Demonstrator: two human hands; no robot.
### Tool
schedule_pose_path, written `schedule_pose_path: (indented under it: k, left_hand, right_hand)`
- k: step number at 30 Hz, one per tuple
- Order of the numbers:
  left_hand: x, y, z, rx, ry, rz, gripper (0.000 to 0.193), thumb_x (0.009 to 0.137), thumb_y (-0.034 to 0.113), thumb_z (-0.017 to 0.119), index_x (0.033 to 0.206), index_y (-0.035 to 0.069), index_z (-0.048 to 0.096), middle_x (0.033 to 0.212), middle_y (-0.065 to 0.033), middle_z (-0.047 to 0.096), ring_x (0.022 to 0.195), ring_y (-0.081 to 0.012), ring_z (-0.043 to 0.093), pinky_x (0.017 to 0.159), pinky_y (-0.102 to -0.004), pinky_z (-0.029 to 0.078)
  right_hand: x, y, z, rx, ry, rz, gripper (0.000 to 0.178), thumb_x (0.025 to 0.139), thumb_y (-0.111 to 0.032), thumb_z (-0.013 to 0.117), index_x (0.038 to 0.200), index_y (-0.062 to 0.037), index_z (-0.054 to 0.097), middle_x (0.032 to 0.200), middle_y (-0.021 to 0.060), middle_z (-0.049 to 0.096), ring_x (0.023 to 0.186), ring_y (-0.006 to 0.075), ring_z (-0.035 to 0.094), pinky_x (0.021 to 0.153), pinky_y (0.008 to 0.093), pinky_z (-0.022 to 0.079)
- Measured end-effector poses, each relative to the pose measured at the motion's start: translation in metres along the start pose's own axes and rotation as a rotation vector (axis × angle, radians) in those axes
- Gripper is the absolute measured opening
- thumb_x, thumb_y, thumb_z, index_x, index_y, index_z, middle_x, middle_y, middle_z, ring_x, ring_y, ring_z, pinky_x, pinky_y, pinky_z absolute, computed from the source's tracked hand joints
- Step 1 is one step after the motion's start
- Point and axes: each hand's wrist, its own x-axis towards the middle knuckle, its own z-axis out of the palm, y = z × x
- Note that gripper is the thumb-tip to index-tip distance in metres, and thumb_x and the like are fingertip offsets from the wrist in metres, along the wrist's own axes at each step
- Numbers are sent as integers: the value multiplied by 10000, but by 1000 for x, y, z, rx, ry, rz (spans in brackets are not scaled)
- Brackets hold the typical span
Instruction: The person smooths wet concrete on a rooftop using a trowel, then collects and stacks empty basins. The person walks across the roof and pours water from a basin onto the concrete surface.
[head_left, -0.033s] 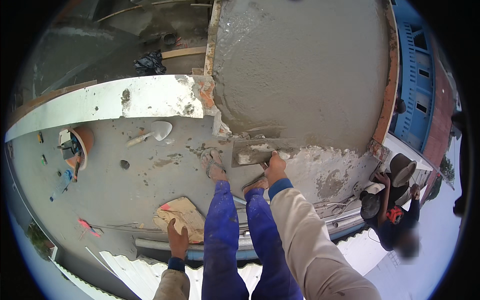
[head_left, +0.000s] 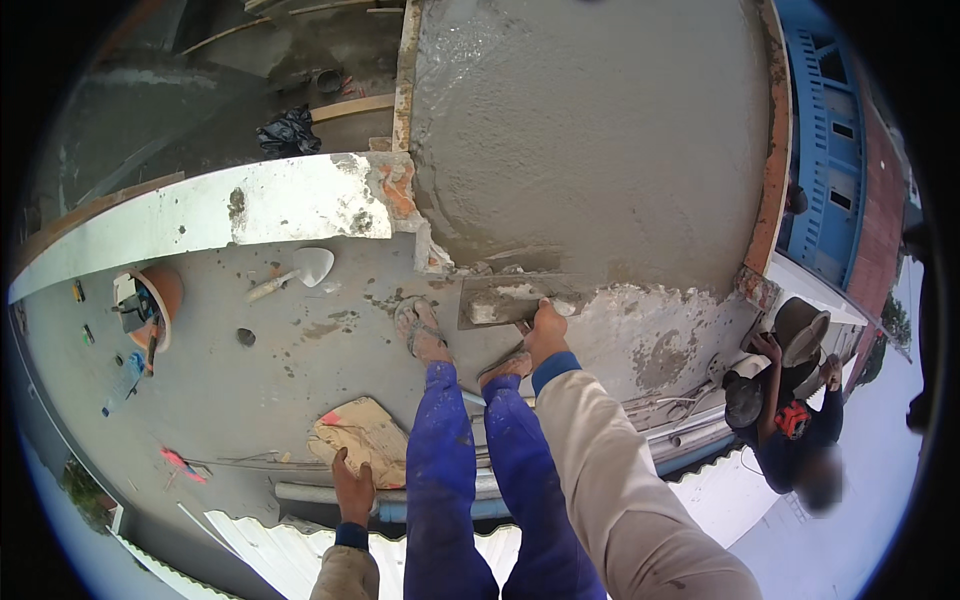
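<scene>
1. Gripping the float [head_left: 487, 306], our right hand [head_left: 547, 332] is closed around its handle.
2. We have the float at the near edge of the wet concrete [head_left: 590, 130], just beyond our feet [head_left: 427, 335].
3. Our left hand [head_left: 354, 488] has thumb and fingers spread, near the brown paper [head_left: 372, 435].
4. Leftward, our trowel [head_left: 316, 266] lies on the floor [head_left: 270, 390].

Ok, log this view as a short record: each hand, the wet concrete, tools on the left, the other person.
Right hand: grips a flat float by its handle
Left hand: nothing visibly held; nearest a tan sheet
Wet concrete: spread beyond the float
Tools, left: pointed trowel; orange bucket holding tools
Other person: far right, hand at a dark bucket
</scene>
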Motion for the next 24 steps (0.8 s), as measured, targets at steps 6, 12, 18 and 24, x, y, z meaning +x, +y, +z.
schedule_pose_path:
  k: [6, 12, 18, 24]
  left_hand:
    - [-10, -12, 21, 69, -44, 34, 590, 914, 132, 630, 1430, -49, 409, 1410, -259, 490, 1329, -396, 467, 1124, -457, 360]
    - [-1, 77, 57, 36, -100, 212, 596, 937, 115, 606, 1461, -45, 372, 1465, -233, 451, 1353, -358, 451, 1139, -428, 347]
    - [-38, 172, 72, 46, -164, 376, 594, 947, 109, 605, 1458, -66, 359, 1456, -239, 451, 1369, -344, 435, 1145, -414, 333]
    - [-51, 215, 64, 365, -247, 658, 611, 928, 138, 630, 1442, -71, 374, 1432, -270, 462, 1363, -399, 435, 1150, -447, 334]
  right_hand:
    - [50, -4, 26, 113, 95, 157, 438, 1004, -192, 611, 1396, -44, 482, 1370, 174, 518, 1189, 350, 553, 926, 563, 558]
    - [72, 9, 19, 146, -108, 330, 443, 947, -217, 686, 1292, -30, 480, 1351, 159, 545, 1168, 345, 584, 845, 585, 558]
    - [60, 21, -112, -94, -318, 167, 443, 932, -307, 676, 1265, -30, 585, 1330, 155, 552, 1177, 302, 561, 854, 518, 531]
    - [47, 101, -343, -481, 14, -231, 434, 920, -261, 714, 1221, 29, 597, 931, 118, 713, 786, 172, 698, 713, 311, 544]
